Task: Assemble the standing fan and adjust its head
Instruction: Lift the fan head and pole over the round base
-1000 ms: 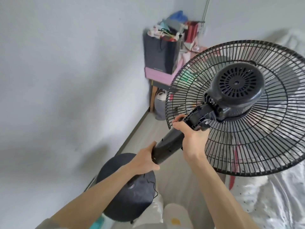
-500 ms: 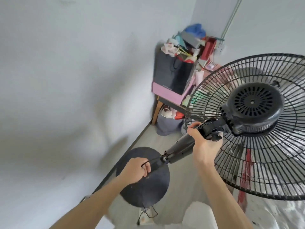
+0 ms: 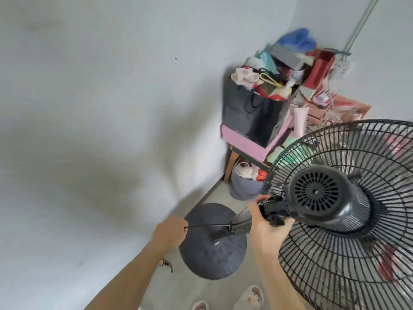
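Low in the frame, the right hand [image 3: 267, 229] fingers clamp the black fan neck [image 3: 242, 222]; left hand [image 3: 171, 233] fingers pinch its thin black cord [image 3: 207, 225]. Round dark base [image 3: 212, 253] waits below, not joined.

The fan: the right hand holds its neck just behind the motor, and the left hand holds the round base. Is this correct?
Not quite. In the head view the left hand holds the thin cord, not the round base lying below on the floor. The right hand does hold the neck behind the motor.
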